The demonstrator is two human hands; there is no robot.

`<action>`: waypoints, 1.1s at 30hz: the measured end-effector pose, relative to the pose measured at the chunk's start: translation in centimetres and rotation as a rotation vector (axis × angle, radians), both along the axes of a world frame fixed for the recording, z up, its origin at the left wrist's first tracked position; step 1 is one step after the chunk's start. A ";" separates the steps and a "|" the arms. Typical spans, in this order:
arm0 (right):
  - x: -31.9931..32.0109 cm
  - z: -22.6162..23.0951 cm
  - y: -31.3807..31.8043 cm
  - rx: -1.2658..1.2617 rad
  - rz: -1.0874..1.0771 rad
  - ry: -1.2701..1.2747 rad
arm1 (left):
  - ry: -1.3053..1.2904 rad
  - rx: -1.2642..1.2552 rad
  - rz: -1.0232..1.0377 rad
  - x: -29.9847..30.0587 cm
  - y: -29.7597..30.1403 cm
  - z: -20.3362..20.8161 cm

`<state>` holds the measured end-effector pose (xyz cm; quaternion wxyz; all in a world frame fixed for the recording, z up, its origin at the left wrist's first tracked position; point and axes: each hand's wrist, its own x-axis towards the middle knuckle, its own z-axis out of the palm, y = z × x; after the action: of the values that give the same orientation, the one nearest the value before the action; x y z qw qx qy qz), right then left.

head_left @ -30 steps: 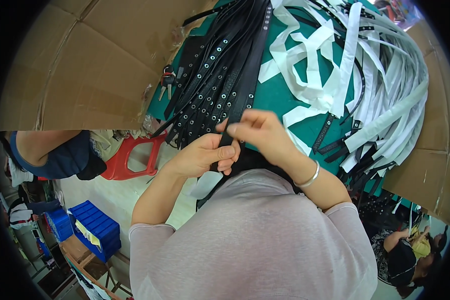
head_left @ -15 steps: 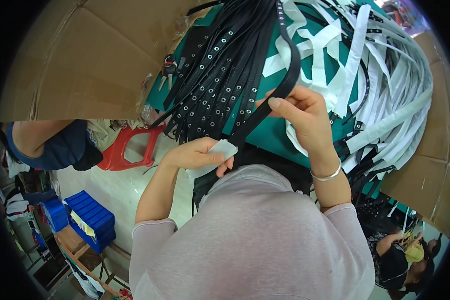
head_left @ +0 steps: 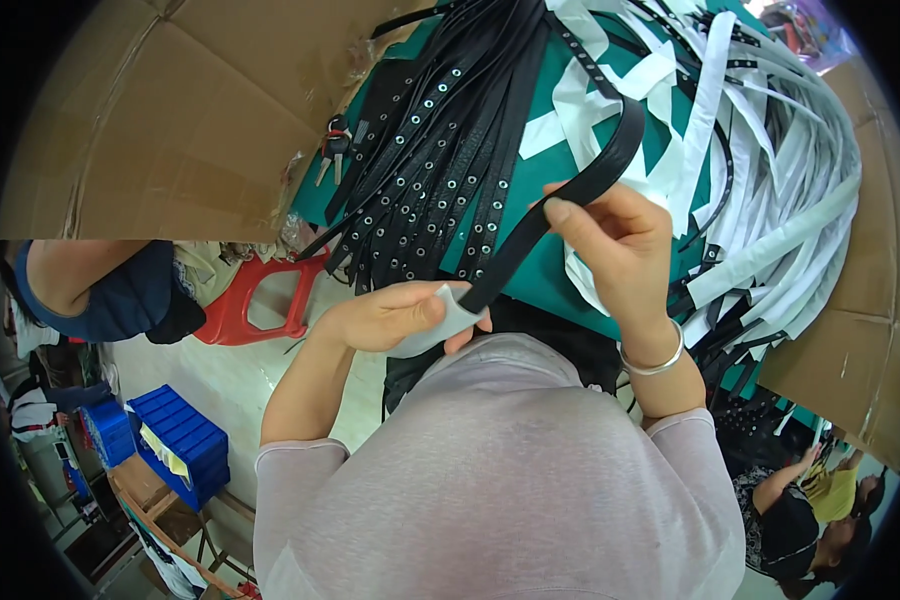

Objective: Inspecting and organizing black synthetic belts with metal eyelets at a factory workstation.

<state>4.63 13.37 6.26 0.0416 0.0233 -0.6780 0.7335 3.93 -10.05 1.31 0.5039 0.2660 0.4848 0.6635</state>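
Observation:
A black belt with a row of small metal eyelets runs in a curve between my two hands. My left hand is closed on its near end, where a white strip wraps or lies along the belt. Higher up, my right hand pinches the belt between thumb and fingers. Beyond my hands the belt arches over the green tabletop. Left of it lies a bundle of black eyelet belts. Loose white strips are scattered behind my right hand.
On the right, a thick bundle of white-covered belts hangs over the table. Cardboard walls flank both sides. Keys lie at the table's left edge. A red stool, blue bins and other people stand around.
The belt's raised curve has swung to the right. My right hand has shifted slightly right along with it, and my left hand has turned a little, keeping its hold.

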 end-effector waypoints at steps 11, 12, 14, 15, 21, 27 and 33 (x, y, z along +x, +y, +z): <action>-0.3 -0.8 -0.9 -0.019 0.282 -0.149 | 0.052 -0.060 0.059 -2.2 2.0 0.9; -1.5 -1.1 -0.3 -0.233 0.187 -0.290 | 0.017 -0.100 0.078 -2.0 2.1 1.2; -2.8 -2.0 0.7 -0.527 0.061 -0.396 | -0.007 -0.102 0.075 -1.3 1.9 0.9; -2.6 -2.4 0.4 -0.531 0.059 -0.394 | -0.033 -0.104 0.071 -1.1 1.7 0.4; 1.5 -1.3 -2.9 -0.190 0.247 -0.342 | -0.123 -0.060 0.168 -0.6 1.6 -0.9; -3.2 -4.2 -0.7 -0.623 0.008 -0.343 | -0.161 -0.063 0.109 -0.5 0.2 -1.4; 0.6 -3.8 -2.8 -0.154 0.134 -0.190 | -0.201 -0.099 0.162 -0.6 0.3 -1.6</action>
<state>5.19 10.52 2.44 -0.0705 -0.0042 -0.6174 0.7835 3.37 -9.78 -0.29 0.5072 0.1329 0.4842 0.7005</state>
